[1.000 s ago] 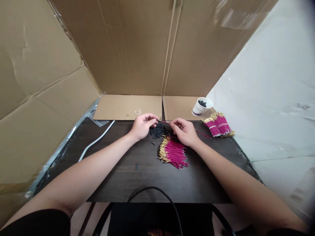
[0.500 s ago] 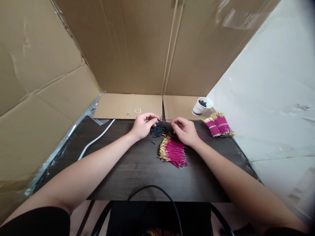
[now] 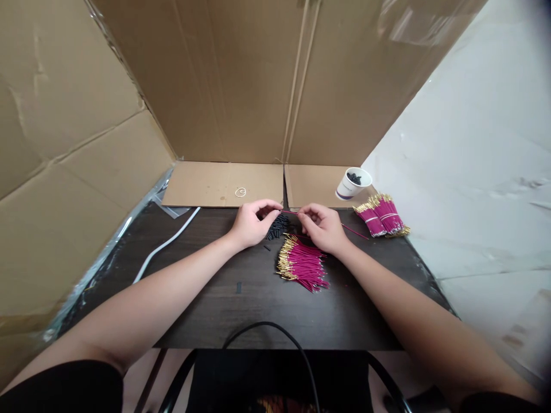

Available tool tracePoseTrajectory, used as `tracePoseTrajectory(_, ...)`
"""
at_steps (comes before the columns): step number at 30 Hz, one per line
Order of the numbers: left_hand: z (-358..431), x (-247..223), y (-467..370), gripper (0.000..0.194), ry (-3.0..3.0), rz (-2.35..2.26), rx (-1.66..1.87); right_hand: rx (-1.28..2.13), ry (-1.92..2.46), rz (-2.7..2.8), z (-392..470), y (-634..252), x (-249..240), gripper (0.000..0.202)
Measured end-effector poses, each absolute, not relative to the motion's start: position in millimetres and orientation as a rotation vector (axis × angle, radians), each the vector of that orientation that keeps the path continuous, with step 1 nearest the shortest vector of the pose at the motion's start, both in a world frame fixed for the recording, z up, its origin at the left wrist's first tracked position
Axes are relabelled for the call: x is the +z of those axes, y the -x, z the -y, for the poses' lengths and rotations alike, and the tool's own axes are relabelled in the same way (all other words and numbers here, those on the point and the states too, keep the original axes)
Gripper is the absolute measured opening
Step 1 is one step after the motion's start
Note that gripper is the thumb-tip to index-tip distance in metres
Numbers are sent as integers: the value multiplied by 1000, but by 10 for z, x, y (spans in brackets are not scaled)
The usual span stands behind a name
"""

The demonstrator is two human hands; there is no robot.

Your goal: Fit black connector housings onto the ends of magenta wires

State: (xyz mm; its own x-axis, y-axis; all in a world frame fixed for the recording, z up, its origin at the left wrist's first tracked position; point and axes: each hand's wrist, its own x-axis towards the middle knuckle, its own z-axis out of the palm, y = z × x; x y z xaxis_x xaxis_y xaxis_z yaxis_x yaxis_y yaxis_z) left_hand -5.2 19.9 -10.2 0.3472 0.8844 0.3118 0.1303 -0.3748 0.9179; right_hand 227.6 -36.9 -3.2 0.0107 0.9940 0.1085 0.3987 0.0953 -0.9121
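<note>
A magenta wire (image 3: pixel 290 212) spans the gap between the left hand (image 3: pixel 253 223) and right hand (image 3: pixel 323 229), blocking a pass there. Below it, the black pieces (image 3: pixel 275 229) and wire pile (image 3: pixel 303 265) fill the middle. Open room lies on the table (image 3: pixel 193 315) between the left forearm and wire pile. The paper cup (image 3: pixel 350 187) and tied bundles (image 3: pixel 381 217) obstruct the far right; the cardboard wall (image 3: pixel 232 86) bounds the back.
</note>
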Motion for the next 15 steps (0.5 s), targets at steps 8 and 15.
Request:
tracePoseTrajectory(8, -199, -94, 56, 23, -1756, -884, 1082, 972, 1431, 1462, 361, -2267, -7, 60)
tracePoseTrajectory(15, -202, -107, 58, 23, -1754, -867, 1093, 957, 1424, 1471, 364, -2268, -11, 63)
